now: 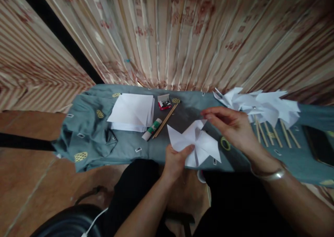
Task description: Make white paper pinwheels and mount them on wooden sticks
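Note:
My left hand is closed on a white paper pinwheel, its thumb pressing on the folded centre. My right hand is raised just above the pinwheel's upper tip, with thumb and forefinger pinched together; whatever lies between them is too small to make out. Beyond the pinwheel, thin wooden sticks lie beside a green and white glue stick. A small red and white box of metal pins stands open behind them.
Left of the glue stick is a stack of white paper. Several pinwheels on sticks lie at the right, near a dark phone. A yellow-green tape roll sits near my right wrist. A patterned curtain hangs behind the cloth-covered table.

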A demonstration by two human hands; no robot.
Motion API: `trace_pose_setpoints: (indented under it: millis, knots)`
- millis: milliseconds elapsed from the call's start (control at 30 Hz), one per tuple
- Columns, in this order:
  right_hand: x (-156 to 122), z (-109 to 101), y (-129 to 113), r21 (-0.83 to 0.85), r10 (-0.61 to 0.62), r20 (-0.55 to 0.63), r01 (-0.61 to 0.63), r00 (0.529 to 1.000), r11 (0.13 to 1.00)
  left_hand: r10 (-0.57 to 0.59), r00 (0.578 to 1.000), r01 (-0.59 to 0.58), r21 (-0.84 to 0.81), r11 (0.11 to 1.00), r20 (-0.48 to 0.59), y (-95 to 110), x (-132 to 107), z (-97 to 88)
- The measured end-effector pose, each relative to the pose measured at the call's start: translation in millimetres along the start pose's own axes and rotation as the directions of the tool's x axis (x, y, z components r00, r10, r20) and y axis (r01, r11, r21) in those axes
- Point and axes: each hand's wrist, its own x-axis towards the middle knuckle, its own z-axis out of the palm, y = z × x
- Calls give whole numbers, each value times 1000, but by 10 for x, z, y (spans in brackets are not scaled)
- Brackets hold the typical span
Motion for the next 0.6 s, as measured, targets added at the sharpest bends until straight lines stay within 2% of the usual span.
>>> trace_pose_setpoints:
  millis: [67, 133, 233, 333, 467, 600]
  knots:
    - [349, 220, 2, -138, -156, 150, 177, 976, 975, -29, 999, 32, -71, 997, 35, -45, 2, 42]
    - [683, 506, 46, -289, -237, 287, 320, 928, 902, -58, 997, 62, -96, 993, 47, -94, 4, 88]
    - [1053, 918, 161, -464, -174, 411, 370, 895, 805, -87, 995, 90, -80, 993, 39, -126, -10, 145]
    - [1230, 1172, 239, -587, -115, 457, 396, 882, 706, -88, 995, 91, -57, 994, 54, -109, -33, 170]
    - [1312, 1300, 220, -731, 25, 485, 390, 874, 560, -78, 996, 81, -56, 995, 48, -106, -35, 174]
    - [1372, 1380, 171, -774, 99, 460, 343, 882, 533, -101, 995, 100, -87, 991, -2, -146, -1, 181]
